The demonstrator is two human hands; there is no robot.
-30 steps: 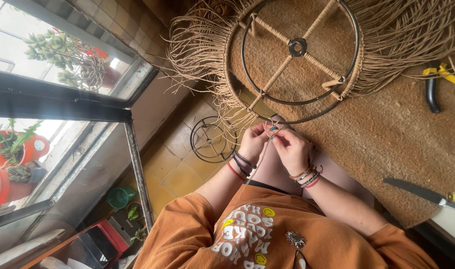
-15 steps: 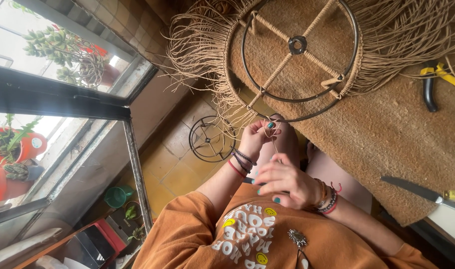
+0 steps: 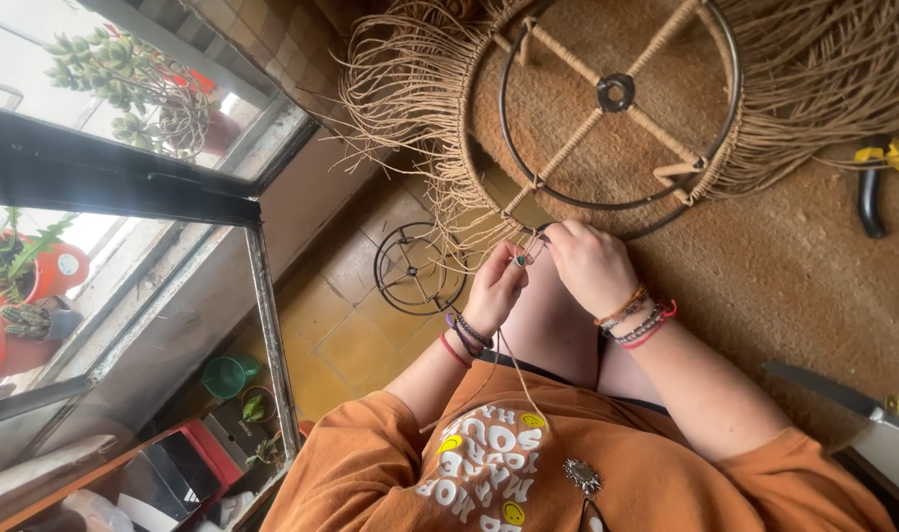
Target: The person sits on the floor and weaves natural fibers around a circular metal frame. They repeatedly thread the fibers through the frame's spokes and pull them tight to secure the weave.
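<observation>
Head view: both hands meet at the near rim of the wire frame (image 3: pixel 617 94). Left hand (image 3: pixel 497 286) and right hand (image 3: pixel 589 264) each pinch the cord (image 3: pixel 516 369) closed; the cord runs from the grip toward the body, the frame lying beyond the fingertips.

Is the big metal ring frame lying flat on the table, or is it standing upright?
Lying flat: the ring frame rests on the brown table, its spokes and fringe spread over the surface.

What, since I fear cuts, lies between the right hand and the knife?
Only bare brown mat, in the head view, between the right hand and knife.
</observation>
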